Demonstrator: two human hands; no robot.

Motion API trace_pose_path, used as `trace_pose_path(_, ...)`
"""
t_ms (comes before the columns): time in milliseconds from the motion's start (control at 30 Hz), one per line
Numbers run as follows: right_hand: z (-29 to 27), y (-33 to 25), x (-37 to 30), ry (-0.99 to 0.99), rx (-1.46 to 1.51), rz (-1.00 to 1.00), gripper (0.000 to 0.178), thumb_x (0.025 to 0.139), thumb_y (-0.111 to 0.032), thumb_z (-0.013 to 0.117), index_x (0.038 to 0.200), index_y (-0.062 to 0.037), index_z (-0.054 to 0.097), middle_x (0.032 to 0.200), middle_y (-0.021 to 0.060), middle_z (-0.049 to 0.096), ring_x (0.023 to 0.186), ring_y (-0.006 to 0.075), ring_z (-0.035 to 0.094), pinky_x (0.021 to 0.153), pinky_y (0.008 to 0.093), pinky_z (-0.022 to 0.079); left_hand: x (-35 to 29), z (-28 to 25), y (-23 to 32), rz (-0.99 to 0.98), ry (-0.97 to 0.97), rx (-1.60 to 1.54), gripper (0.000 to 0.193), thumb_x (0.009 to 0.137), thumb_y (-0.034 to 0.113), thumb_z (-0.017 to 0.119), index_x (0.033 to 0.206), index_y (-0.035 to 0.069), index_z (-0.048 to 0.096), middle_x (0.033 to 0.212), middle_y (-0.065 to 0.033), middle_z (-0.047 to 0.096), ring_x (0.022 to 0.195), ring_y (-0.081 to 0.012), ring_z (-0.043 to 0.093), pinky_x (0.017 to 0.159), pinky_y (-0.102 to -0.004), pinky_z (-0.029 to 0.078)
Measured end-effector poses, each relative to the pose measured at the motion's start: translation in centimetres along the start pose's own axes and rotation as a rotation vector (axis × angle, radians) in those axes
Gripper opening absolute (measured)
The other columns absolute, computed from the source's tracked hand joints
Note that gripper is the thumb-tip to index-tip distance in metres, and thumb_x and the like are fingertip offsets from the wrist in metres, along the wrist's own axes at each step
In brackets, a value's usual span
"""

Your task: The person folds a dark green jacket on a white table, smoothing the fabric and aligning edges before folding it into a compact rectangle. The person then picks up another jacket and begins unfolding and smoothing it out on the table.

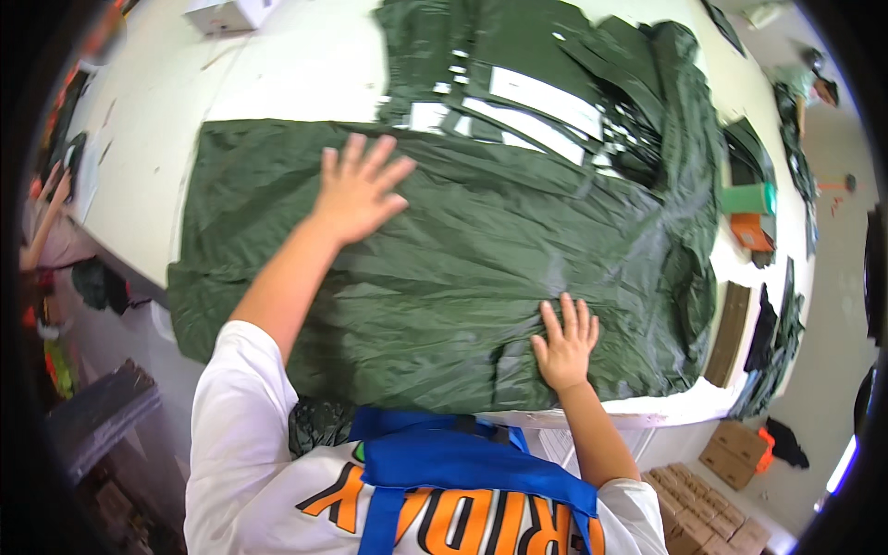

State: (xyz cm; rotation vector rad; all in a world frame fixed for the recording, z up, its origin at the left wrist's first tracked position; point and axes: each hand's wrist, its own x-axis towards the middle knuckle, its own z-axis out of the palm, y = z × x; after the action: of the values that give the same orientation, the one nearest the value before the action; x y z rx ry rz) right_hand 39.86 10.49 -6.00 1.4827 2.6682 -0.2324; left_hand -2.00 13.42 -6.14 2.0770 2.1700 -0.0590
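Observation:
A wide piece of dark green, slightly shiny fabric (pixel 444 259), probably a garment, lies spread and creased over the table in front of me. My left hand (pixel 361 190) rests on its upper left part, fingers spread and palm down. Lower and to the right, near the table's front edge, my right hand (pixel 564 350) lies flat on the same fabric with its fingers stretched out. Neither hand grips anything. Past the far edge of the fabric lie cut dark green pieces (pixel 527 55) with white paper sheets (pixel 546 97) and small white labels among them.
A white box (pixel 227 14) stands on the pale table (pixel 148 176) at the far left. On the right are a green cylinder (pixel 747 199), an orange box (pixel 751 233) and a brown cardboard strip (pixel 728 335). Cartons (pixel 708 513) sit low right. Other people work at both sides.

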Motion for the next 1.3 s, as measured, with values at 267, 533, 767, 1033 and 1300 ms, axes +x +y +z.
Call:
trace_pose_path(267,-10.0,17.0,14.4,0.257,0.509,0.063,0.051,0.08,-0.024,0.073,0.124,-0.0051,0.057,0.134,0.017,0.053,0.119,0.0318,0.053,0.101,0.0416,0.04,0.8,2.7,-1.7,-0.002,0.168,0.076,0.059,0.088,0.04,0.057,0.142,0.022,0.041,0.153,-0.0063,0.028,0.142,-0.0333,0.02,0.113,-0.0595,0.006)
trace_pose_path(533,-9.6,45.1,35.9,0.243,0.774,0.832,0.082,0.072,-0.042,0.078,0.132,0.0069,0.048,0.118,0.0206,0.062,0.103,0.0261,0.061,0.086,0.0354,0.048,13.7,-0.4,28.8,0.697,0.267,-0.611,0.054,0.08,0.036,0.067,0.126,0.009,0.054,0.129,-0.0087,0.053,0.119,-0.0274,0.048,0.106,-0.0444,0.033)
trace_pose_path(767,-15.2,41.4,31.3,0.466,1.748,0.201,0.023,0.09,-0.014,0.062,0.11,-0.0022,0.059,0.103,0.0111,0.065,0.091,0.0208,0.064,0.084,0.0373,0.051,18.3,4.9,36.1,0.47,0.286,-0.513,0.061,0.083,0.043,0.063,0.133,0.013,0.049,0.142,-0.0089,0.04,0.122,-0.0288,0.041,0.107,-0.0432,0.03)
trace_pose_path(1033,-17.6,10.2,23.9,-0.755,0.018,-0.655,0.019,0.083,-0.02,0.063,0.097,-0.008,0.066,0.117,0.0097,0.061,0.112,0.025,0.057,0.103,0.0489,0.038,19.6,0.8,36.6,0.493,-0.315,-0.669,0.054,0.086,0.044,0.059,0.128,0.011,0.055,0.132,-0.0155,0.053,0.127,-0.0277,0.045,0.108,-0.04,0.032)
trace_pose_path(1300,-13.9,17.2,9.2,0.035,0.305,-0.192,0.062,0.059,-0.03,0.084,0.114,-0.0138,0.06,0.111,0.0045,0.062,0.113,0.0233,0.055,0.107,0.0514,0.032,6.1,1.2,30.9,0.61,-0.368,-0.739,0.034,0.085,0.032,0.064,0.111,0.01,0.065,0.122,-0.0136,0.06,0.115,-0.0269,0.055,0.099,-0.0373,0.041)
